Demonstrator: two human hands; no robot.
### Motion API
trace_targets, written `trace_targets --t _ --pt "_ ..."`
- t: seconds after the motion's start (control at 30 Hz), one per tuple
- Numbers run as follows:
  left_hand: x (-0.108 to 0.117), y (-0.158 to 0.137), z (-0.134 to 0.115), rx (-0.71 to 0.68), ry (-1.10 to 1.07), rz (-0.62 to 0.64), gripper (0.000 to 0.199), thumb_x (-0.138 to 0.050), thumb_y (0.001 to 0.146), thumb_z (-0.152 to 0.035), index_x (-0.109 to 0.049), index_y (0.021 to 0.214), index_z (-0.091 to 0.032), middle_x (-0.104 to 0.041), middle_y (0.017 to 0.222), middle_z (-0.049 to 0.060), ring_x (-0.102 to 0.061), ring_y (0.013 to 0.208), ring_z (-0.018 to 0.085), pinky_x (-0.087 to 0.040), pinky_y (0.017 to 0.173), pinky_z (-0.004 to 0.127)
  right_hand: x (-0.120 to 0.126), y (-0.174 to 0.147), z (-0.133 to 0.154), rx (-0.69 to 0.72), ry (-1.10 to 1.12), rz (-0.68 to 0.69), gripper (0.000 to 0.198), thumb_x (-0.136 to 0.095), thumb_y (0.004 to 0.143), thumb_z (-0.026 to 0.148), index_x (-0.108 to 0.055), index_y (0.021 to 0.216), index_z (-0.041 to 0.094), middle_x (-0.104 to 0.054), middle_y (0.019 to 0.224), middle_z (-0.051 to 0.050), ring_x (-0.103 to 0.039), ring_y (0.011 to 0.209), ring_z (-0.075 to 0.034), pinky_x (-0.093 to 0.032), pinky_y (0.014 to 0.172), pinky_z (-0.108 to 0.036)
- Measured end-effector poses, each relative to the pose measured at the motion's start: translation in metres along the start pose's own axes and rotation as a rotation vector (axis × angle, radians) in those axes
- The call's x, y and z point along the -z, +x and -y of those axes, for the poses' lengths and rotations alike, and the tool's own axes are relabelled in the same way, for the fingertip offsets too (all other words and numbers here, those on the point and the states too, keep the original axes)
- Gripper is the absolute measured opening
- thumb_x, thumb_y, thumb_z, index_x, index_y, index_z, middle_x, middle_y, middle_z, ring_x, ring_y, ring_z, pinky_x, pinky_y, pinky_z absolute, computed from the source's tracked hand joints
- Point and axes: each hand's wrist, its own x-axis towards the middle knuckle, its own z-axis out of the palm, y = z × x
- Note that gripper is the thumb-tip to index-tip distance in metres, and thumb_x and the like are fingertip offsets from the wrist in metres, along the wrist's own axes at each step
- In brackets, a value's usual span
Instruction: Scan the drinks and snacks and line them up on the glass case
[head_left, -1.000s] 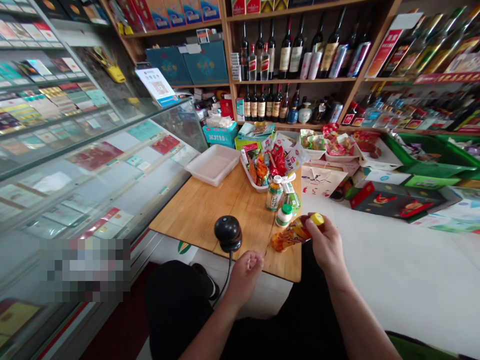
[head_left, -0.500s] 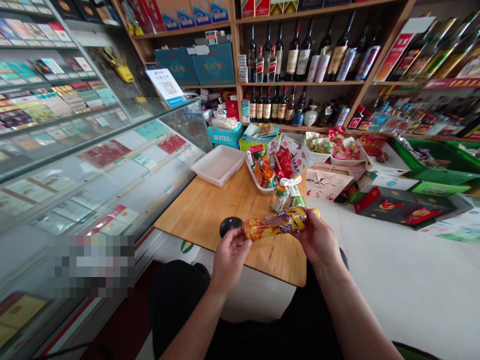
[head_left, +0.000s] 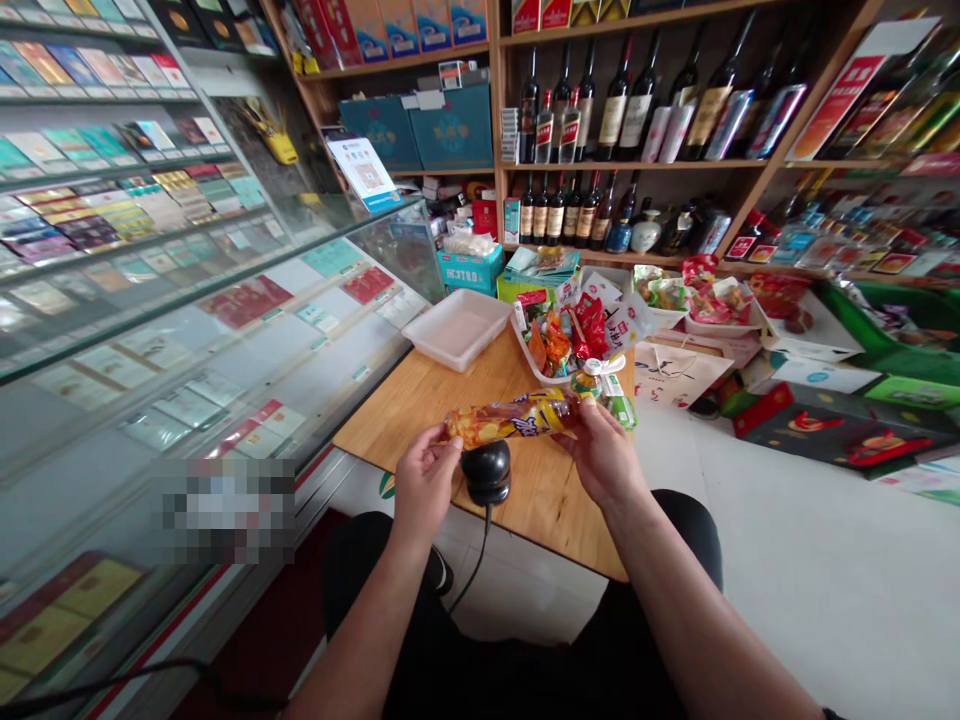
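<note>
Sideways, bottle (head_left: 514, 419) between both hands.

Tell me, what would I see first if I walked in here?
First you'd spot the orange-and-yellow drink bottle held sideways between the left hand and the right hand, just above a round black scanner on the wooden table. Behind it sits a white tray of colourful snacks, and dark wine bottles line the shelves at the back.
</note>
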Motion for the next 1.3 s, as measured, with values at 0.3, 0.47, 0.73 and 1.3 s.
trace_targets --t 0.3,0.47,0.73,1.3 --pt "0.02 0.021 0.003 -0.019 -0.041 -0.076 0.045 -0.081 0.078 -0.043 -0.068 0.112 -0.018 -0.071 0.109 0.009 -0.069 0.072 0.015 -0.056 0.068 0.028 -0.01 0.018 -0.018 -0.041 0.11 0.119 0.023 -0.083 0.078 0.033 -0.071 0.094 0.022 -0.073 0.103 -0.003 -0.065 0.094 -0.02 -0.055 0.083 -0.036" --pt "0.022 0.029 0.006 0.035 -0.084 -0.085 0.044 -0.08 0.077 -0.046 -0.065 0.106 -0.017 -0.069 0.109 0.01 -0.071 0.074 0.016 -0.059 0.069 0.031 -0.01 0.028 -0.031 -0.048 0.157 0.109 0.021 -0.084 0.075 0.028 -0.071 0.092 0.023 -0.071 0.096 0.0 -0.063 0.089 -0.017 -0.055 0.081 -0.034" --pt "0.025 0.044 0.013 0.055 -0.175 -0.09 0.041 -0.079 0.077 -0.05 -0.061 0.093 -0.016 -0.069 0.109 0.011 -0.071 0.092 0.021 -0.061 0.074 0.035 -0.008 0.037 -0.041 -0.092 0.068 0.069 0.043 -0.088 0.07 0.03 -0.074 0.111 0.03 -0.072 0.103 0.001 -0.063 0.088 -0.014 -0.051 0.07 -0.025" --pt "0.028 0.059 0.017 -0.017 -0.235 -0.031 0.047 -0.085 0.073 -0.04 -0.067 0.11 -0.018 -0.071 0.116 0.011 -0.069 0.104 0.023 -0.056 0.091 0.039 0.002 0.057 -0.062 -0.233 0.061 -0.023 0.039 -0.088 0.072 0.029 -0.071 0.107 0.028 -0.076 0.101 0.0 -0.072 0.084 -0.017 -0.057 0.068 -0.028"
